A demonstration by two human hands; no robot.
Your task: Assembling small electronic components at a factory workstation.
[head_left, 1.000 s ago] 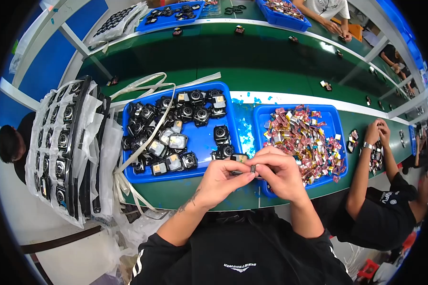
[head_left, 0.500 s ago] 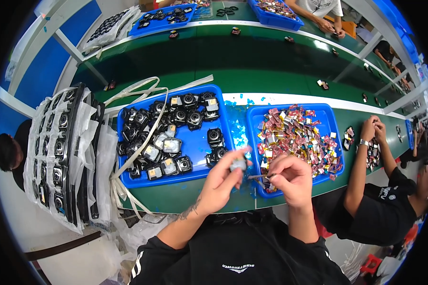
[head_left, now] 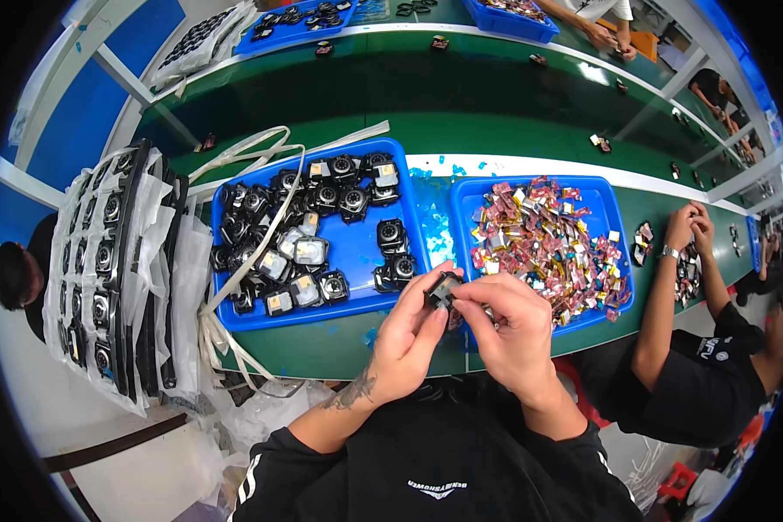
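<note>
My left hand (head_left: 409, 335) holds a small black watch case (head_left: 444, 289), thumb on its near side and fingers behind it. My right hand (head_left: 509, 326) is closed in a pinch against the case's right edge. Under its fingers shows a bit of a small reddish circuit part (head_left: 454, 319), mostly hidden. To the left, a blue tray (head_left: 413, 217) holds many similar black cases, some with clear and grey covers. In front of my right hand, another blue tray (head_left: 618, 226) holds a heap of small pink, yellow and white circuit parts (head_left: 544, 248).
Stacked trays of black cases in plastic film (head_left: 104, 270) stand at far left. Pale straps (head_left: 274, 235) lie across the left tray. A green conveyor belt (head_left: 365, 96) runs beyond, with scattered small parts. A co-worker's hands (head_left: 692, 224) are at the right; another person works across the belt.
My hands have come together: the right hand has moved left, bringing its small part with a thin strip to the case in my left hand. The left hand has tilted the case.
</note>
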